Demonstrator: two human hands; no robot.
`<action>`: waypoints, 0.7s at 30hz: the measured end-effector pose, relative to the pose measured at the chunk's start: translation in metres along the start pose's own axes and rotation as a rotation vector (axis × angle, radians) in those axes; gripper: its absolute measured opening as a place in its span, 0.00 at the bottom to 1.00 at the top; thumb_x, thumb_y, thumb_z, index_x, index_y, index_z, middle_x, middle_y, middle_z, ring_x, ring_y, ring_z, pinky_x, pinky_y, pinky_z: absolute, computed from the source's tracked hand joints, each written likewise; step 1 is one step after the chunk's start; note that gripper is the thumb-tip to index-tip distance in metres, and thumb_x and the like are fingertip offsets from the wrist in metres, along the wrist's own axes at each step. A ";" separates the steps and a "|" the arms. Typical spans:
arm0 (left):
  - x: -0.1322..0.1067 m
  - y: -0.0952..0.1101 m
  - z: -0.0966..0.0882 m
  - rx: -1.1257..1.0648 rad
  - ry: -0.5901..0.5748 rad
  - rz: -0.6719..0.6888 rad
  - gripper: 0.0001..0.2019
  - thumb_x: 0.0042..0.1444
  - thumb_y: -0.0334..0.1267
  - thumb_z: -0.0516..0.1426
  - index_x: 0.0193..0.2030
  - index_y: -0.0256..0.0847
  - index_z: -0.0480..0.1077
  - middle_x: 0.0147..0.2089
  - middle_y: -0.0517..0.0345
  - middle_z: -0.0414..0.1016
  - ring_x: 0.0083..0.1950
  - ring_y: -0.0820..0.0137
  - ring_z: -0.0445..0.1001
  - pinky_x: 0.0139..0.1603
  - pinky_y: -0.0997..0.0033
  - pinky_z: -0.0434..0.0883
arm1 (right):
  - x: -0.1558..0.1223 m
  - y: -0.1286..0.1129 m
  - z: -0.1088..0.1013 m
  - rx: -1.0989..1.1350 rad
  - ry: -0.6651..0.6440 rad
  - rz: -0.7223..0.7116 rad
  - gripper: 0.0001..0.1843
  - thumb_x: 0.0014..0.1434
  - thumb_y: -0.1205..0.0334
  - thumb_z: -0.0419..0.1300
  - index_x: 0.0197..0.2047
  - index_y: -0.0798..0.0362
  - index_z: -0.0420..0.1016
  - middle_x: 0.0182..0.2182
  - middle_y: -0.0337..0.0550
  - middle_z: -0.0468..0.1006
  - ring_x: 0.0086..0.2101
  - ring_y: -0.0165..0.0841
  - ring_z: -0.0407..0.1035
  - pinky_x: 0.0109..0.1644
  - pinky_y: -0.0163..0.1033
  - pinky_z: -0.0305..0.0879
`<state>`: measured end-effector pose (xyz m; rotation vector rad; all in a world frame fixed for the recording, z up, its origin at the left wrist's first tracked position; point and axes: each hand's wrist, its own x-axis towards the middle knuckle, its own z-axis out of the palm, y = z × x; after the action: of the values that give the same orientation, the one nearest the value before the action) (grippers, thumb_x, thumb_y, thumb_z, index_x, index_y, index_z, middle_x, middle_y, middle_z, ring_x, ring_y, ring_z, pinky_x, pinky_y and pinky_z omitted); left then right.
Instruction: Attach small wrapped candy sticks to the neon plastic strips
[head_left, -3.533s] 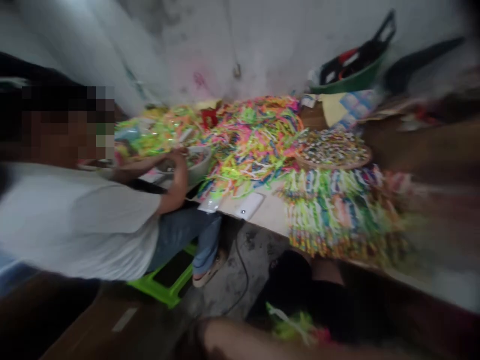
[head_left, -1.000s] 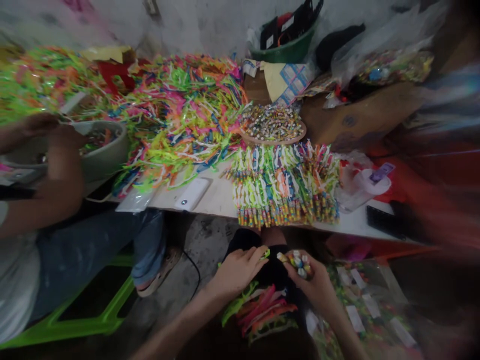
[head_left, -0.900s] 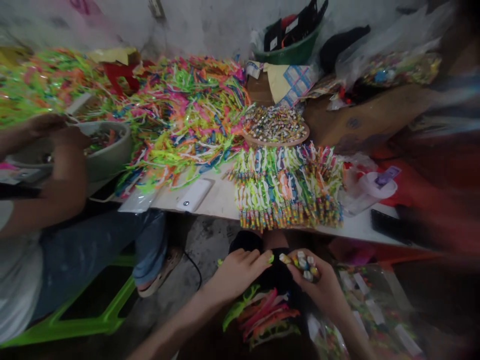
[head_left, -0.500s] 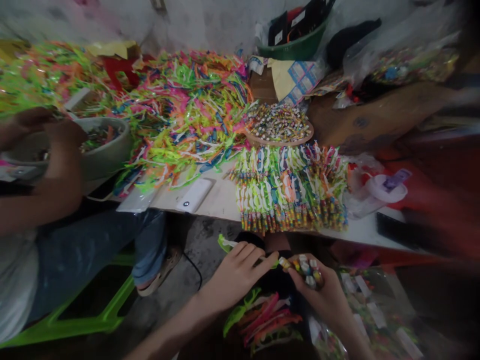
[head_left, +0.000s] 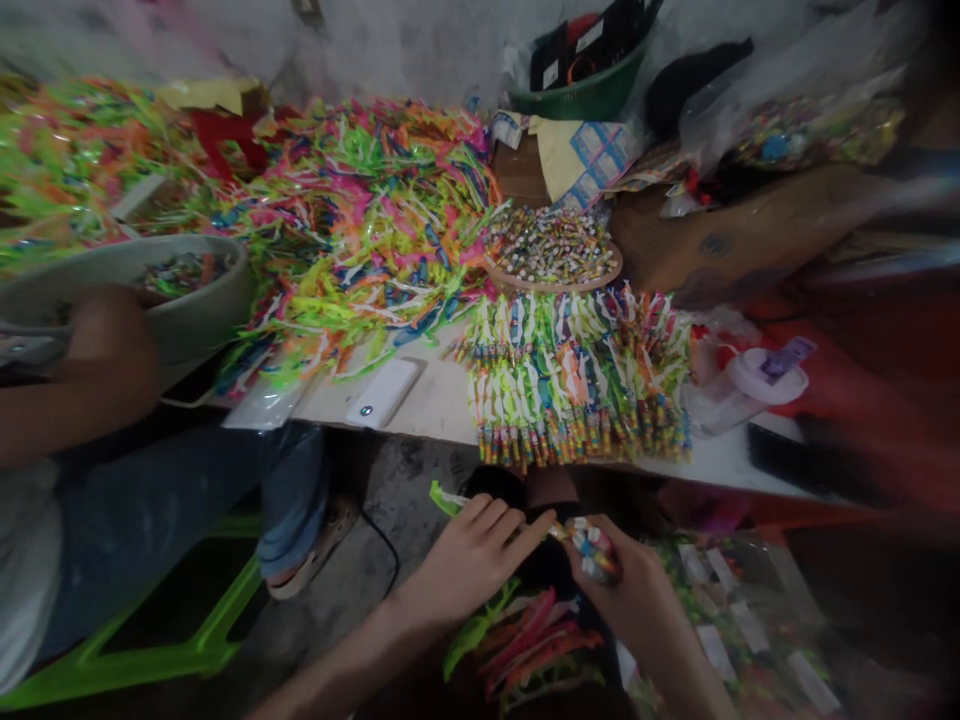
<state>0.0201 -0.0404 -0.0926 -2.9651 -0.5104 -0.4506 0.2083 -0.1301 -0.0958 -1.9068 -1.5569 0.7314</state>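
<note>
My left hand pinches a thin green plastic strip that sticks out to the left past my fingers. My right hand is closed round a small bunch of colourful candy rolls, their ends showing above my fist. The fingertips of both hands meet just below the table's front edge. A loose bundle of pink, orange and green strips lies on my lap beneath them.
On the white table lie rows of finished candy sticks, a round tray of rolls, a heap of neon strips and a white phone. A person at left sits on a green stool beside a grey bowl.
The view swung from the person at left down to my hands. Over the last second my left hand drew a green strip up to the rolls in my right hand.
</note>
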 end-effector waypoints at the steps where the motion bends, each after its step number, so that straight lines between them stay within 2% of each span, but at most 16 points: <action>1: 0.000 0.001 0.001 -0.001 0.010 0.000 0.19 0.64 0.28 0.44 0.61 0.33 0.57 0.36 0.55 0.72 0.37 0.67 0.68 0.40 0.65 0.62 | 0.001 0.000 0.000 0.003 0.005 0.006 0.08 0.53 0.62 0.55 0.37 0.52 0.72 0.27 0.39 0.78 0.27 0.31 0.71 0.34 0.30 0.65; 7: -0.003 0.001 0.012 -0.017 0.057 -0.006 0.18 0.65 0.28 0.43 0.60 0.32 0.58 0.36 0.54 0.73 0.37 0.68 0.68 0.43 0.65 0.62 | 0.004 -0.002 0.002 0.009 0.010 0.066 0.09 0.55 0.56 0.54 0.33 0.51 0.70 0.25 0.39 0.77 0.26 0.31 0.70 0.33 0.32 0.64; 13: -0.008 0.000 0.023 -0.029 0.102 0.040 0.17 0.65 0.28 0.43 0.59 0.30 0.60 0.35 0.53 0.73 0.35 0.69 0.68 0.42 0.64 0.62 | 0.005 0.001 0.005 -0.066 -0.018 0.125 0.10 0.55 0.55 0.54 0.33 0.52 0.70 0.24 0.41 0.77 0.27 0.34 0.70 0.32 0.33 0.62; 21: -0.013 -0.006 0.030 -0.116 0.088 0.139 0.18 0.65 0.28 0.46 0.60 0.27 0.58 0.35 0.53 0.74 0.37 0.69 0.69 0.39 0.64 0.62 | 0.014 -0.002 -0.004 -0.134 -0.183 0.172 0.09 0.52 0.57 0.54 0.31 0.52 0.70 0.25 0.42 0.76 0.28 0.35 0.69 0.31 0.34 0.59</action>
<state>0.0148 -0.0338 -0.1251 -3.0473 -0.2763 -0.6130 0.2121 -0.1166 -0.0924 -2.1435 -1.5993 0.9180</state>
